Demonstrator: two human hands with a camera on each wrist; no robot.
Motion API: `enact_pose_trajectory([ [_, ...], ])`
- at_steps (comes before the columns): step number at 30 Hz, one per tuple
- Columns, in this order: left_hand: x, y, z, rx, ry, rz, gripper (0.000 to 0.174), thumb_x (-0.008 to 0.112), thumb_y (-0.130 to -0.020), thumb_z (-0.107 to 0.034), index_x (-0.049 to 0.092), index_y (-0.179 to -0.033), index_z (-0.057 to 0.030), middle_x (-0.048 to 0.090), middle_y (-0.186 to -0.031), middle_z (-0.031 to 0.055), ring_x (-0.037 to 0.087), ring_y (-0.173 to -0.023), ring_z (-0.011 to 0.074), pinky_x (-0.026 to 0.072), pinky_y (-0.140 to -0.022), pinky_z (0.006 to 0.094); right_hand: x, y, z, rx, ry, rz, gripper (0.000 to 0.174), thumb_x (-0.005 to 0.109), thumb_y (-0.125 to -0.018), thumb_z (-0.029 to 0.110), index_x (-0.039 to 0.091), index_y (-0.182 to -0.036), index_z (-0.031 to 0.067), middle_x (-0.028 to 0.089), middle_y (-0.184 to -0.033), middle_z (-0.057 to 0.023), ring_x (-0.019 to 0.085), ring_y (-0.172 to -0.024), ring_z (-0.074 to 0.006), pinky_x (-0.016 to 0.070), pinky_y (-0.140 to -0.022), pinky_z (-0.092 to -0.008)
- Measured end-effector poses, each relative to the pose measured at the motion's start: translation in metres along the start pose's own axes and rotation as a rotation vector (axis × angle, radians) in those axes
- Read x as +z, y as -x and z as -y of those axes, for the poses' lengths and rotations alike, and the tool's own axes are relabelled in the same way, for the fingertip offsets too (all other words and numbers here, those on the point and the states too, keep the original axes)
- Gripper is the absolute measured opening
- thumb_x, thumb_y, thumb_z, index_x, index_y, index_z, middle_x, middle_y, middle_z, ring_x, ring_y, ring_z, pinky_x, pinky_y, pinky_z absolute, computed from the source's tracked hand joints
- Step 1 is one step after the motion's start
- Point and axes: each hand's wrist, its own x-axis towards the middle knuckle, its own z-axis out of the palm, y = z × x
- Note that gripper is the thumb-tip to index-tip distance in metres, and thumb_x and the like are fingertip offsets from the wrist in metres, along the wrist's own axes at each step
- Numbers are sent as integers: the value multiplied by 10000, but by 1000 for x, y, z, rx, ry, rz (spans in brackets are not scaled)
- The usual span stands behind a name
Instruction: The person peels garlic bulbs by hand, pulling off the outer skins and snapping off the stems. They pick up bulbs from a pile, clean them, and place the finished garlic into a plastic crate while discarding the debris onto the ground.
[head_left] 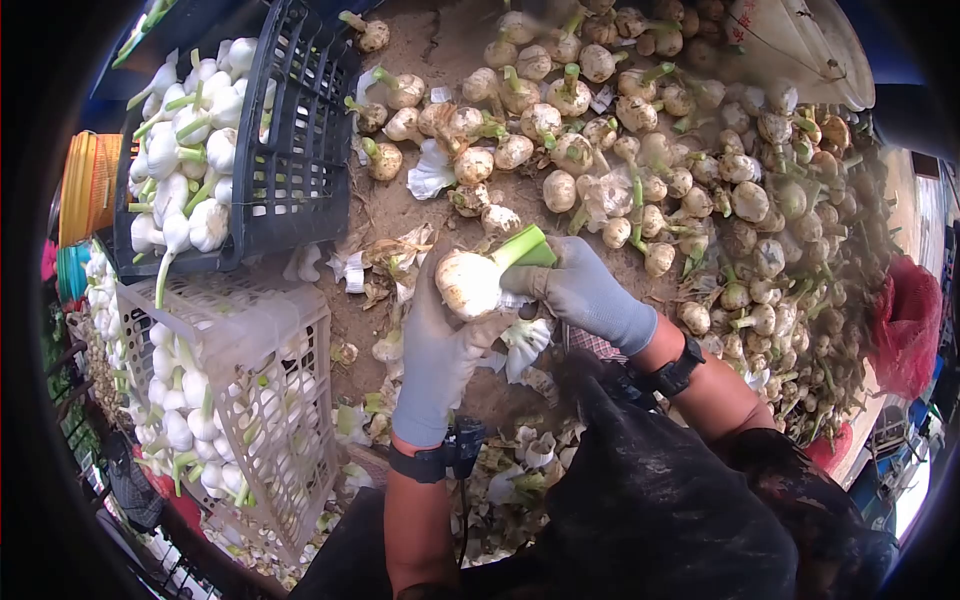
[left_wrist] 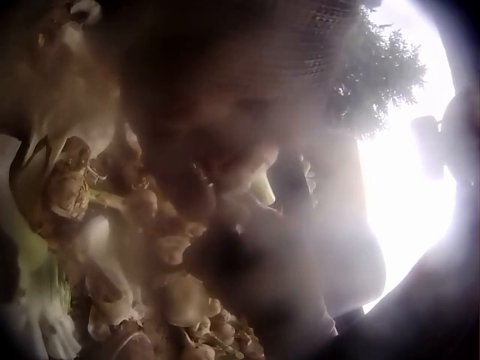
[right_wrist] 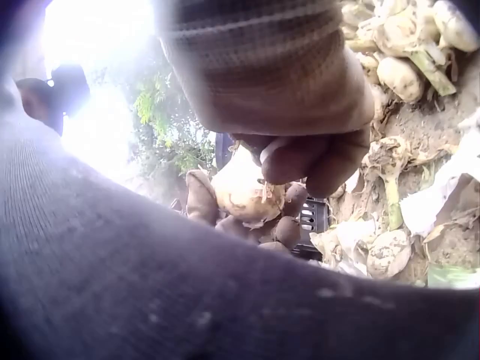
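In the head view, a garlic bulb (head_left: 467, 283) with a cut green stem (head_left: 525, 248) is held between two gloved hands. The left hand (head_left: 435, 350) grips the bulb from the left and below. At the stem, the right hand (head_left: 590, 292) has its fingers curled, pinching near the stem's base. The right wrist view shows the bulb (right_wrist: 247, 191) between the left fingers (right_wrist: 201, 199), with the right hand (right_wrist: 277, 97) above it. Dark and blurred, the left wrist view hides the grip. Loose peeled skin (head_left: 525, 345) hangs below the hands.
A black crate (head_left: 290, 150) of white garlic stands at upper left, with a pale crate (head_left: 285, 400) of garlic below it. Unpeeled bulbs (head_left: 750, 200) cover the ground ahead and right. A red mesh bag (head_left: 905, 325) lies at far right, a white container (head_left: 800, 45) at top right.
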Motion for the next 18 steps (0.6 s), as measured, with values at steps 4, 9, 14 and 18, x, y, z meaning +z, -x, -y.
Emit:
enact_pose_trajectory([
  [4,-1,-3,-9,-33,5,-269,564,548,-911,-381,450,-1285,30,568,-1117,122,601,-919,166,511,-790,270,9,12,-8,-19,41,108,206,604,-880,139,626,-1027,-3,656,-770,-56,576,-660,-72,489,-593,-261],
  [9,-5,2,-8,382,-875,-47,403,652,-867,-207,538,-1167,37,586,-1085,95,595,-909,150,502,-820,277,-1,18,-8,-97,354,274,270,592,-899,196,576,-1085,2,627,-872,-102,612,-830,-200,480,-755,-332],
  [14,-13,15,-8,35,-8,-136,378,644,-862,-180,519,-1172,-2,615,-1027,59,613,-929,164,512,-821,300,-24,9,-29,-158,979,9,221,609,-842,207,608,-969,27,613,-887,-149,613,-822,-348,489,-720,-431],
  [18,-36,8,-3,47,580,-487,384,444,-990,-261,459,-1284,-14,537,-1249,128,536,-1147,230,427,-990,377,-4,46,-70,-185,1036,741,257,608,-790,240,629,-972,59,635,-922,-151,635,-864,-336,520,-714,-412],
])
